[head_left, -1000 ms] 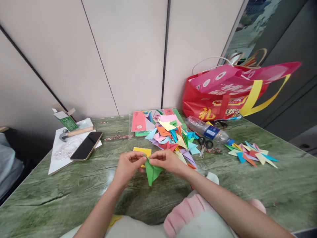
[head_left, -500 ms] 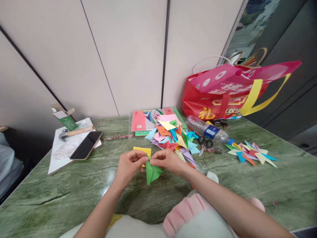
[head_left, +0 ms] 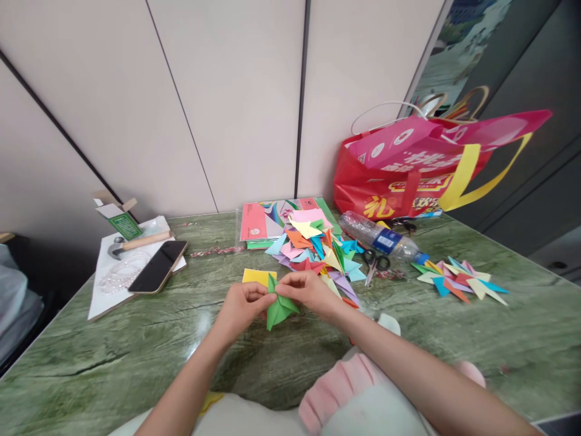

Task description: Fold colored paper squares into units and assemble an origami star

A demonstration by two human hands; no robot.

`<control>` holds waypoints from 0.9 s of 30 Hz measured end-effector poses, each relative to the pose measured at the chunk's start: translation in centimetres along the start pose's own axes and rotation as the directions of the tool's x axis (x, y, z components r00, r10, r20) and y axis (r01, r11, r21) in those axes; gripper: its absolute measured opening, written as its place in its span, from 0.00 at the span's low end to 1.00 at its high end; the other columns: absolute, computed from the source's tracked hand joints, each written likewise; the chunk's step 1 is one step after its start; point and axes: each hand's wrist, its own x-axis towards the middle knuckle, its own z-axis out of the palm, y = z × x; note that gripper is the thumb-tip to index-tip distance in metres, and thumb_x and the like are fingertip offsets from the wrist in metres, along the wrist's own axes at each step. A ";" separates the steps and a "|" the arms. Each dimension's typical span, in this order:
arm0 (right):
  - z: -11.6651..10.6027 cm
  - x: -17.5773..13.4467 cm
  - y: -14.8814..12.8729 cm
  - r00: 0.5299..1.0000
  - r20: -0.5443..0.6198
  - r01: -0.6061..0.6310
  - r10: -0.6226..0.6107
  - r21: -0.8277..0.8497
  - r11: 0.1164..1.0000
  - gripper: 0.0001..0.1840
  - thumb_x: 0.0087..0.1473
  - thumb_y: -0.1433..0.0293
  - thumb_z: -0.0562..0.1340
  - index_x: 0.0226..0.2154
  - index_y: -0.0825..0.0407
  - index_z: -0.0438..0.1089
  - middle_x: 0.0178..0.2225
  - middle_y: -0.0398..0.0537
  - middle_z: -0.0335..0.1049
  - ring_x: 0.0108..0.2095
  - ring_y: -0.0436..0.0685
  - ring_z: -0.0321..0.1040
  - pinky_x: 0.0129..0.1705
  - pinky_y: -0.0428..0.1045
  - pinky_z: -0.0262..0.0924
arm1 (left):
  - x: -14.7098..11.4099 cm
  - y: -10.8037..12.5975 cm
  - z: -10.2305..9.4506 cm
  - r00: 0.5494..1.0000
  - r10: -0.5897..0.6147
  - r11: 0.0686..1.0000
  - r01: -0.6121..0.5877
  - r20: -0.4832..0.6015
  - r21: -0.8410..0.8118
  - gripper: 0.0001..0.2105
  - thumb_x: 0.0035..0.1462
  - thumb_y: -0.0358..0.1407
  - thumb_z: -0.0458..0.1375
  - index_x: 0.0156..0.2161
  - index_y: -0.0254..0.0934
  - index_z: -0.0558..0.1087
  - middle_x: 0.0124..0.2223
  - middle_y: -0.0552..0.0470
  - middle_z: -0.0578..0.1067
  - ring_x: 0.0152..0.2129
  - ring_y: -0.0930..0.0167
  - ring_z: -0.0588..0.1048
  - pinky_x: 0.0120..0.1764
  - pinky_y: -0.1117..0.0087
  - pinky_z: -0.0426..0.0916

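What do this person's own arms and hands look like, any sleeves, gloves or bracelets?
The left hand and right hand are bare, without gloves. The slim forearms show no sleeve, watch, bracelet or marking. Nearer the body is soft, pale fabric with pink pleated trim; whether it is worn, I can't tell.

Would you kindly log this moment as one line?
left hand: pinches folded green paper | right hand: pinches same paper | beyond hands: flat yellow paper, multicoloured folded-paper pile

Reads "礼" in large yellow on the red bag [head_left: 399,165]. Too small to read on bottle label [head_left: 387,240] and green box [head_left: 126,226].
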 end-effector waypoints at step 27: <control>0.0 0.1 0.3 0.998 -0.011 0.063 -0.063 0.030 0.998 0.15 0.36 0.62 0.66 0.26 0.56 0.72 0.23 0.42 0.68 0.23 0.47 0.60 0.27 0.44 0.55 | 0.1 -0.6 -0.2 0.995 -0.009 0.990 -0.005 0.102 0.140 0.18 0.41 0.41 0.60 0.13 0.35 0.58 0.12 0.62 0.54 0.12 0.80 0.51 0.17 0.77 0.44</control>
